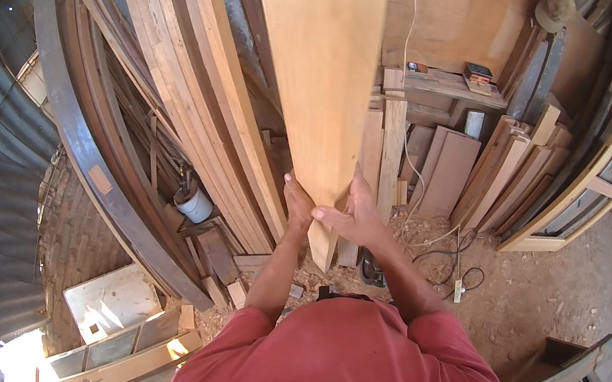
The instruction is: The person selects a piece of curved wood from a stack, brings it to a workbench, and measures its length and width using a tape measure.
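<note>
A long, wide plank (pixel 320 60) of pale smooth wood stands upright in front of me, its lower end narrowing from view down toward the floor. My left hand (pixel 298 204) grips its left edge, the thumb pointing up. Around the right edge is my right hand (pixel 359 216), its thumb laid across the near face toward the left hand. Both palms press on the board, and the fingers behind it are partly hidden. The plank's top runs out of the picture.
Tall boards (pixel 181 80) lean close on the left, near a white bucket (pixel 195 207) of tools. Short wood pieces (pixel 493 166) stand against the wall at the right, beside a framed panel (pixel 607 167). A cable (pixel 462 252) lies on the shaving-strewn floor (pixel 520 280).
</note>
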Action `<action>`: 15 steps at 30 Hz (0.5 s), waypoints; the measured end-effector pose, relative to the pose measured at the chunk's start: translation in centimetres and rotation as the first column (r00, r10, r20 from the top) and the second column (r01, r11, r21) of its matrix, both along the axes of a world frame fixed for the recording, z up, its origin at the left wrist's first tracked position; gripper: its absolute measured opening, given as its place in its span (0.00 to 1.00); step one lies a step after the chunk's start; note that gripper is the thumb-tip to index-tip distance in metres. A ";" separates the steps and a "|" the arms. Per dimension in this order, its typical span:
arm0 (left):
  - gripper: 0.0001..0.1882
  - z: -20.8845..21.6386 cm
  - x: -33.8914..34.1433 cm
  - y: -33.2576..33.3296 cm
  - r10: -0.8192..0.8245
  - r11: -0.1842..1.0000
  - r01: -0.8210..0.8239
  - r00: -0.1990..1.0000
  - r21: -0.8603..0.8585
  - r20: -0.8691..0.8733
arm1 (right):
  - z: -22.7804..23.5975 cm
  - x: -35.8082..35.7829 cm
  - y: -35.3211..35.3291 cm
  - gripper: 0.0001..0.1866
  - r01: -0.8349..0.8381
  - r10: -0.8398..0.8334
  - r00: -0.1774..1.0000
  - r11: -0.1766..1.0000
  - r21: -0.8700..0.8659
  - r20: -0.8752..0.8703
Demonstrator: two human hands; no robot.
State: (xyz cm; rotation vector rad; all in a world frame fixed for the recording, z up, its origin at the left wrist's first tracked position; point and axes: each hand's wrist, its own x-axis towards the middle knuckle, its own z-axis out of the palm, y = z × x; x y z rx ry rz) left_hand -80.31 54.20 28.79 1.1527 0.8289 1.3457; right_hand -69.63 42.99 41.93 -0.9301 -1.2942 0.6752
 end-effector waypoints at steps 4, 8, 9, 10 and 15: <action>0.34 1.6 1.6 -2.5 -0.023 0.970 0.048 0.994 0.238 -0.104 | -1.9 0.3 -1.0 0.21 0.211 -0.227 0.972 0.957 -0.200 -0.058; 0.26 0.6 1.1 -4.0 -0.343 0.869 0.380 0.924 0.315 -0.170 | -2.6 3.4 -4.8 0.20 0.203 -0.242 0.968 0.915 -0.349 -0.070; 0.26 0.4 1.1 -4.5 -0.498 0.827 0.523 0.852 0.205 -0.163 | -2.8 3.7 -5.9 0.21 0.279 -0.314 0.945 0.920 -0.275 -0.095; 0.27 0.2 1.1 -4.7 -0.639 0.752 0.652 0.757 0.095 -0.136 | -3.2 3.9 -6.9 0.23 0.355 -0.383 0.915 0.913 -0.201 -0.125; 0.26 -5.7 0.9 -4.3 -0.639 0.543 0.836 0.471 0.077 -0.608 | -7.9 5.1 -12.1 0.39 0.585 -0.633 0.750 0.770 -0.256 -0.190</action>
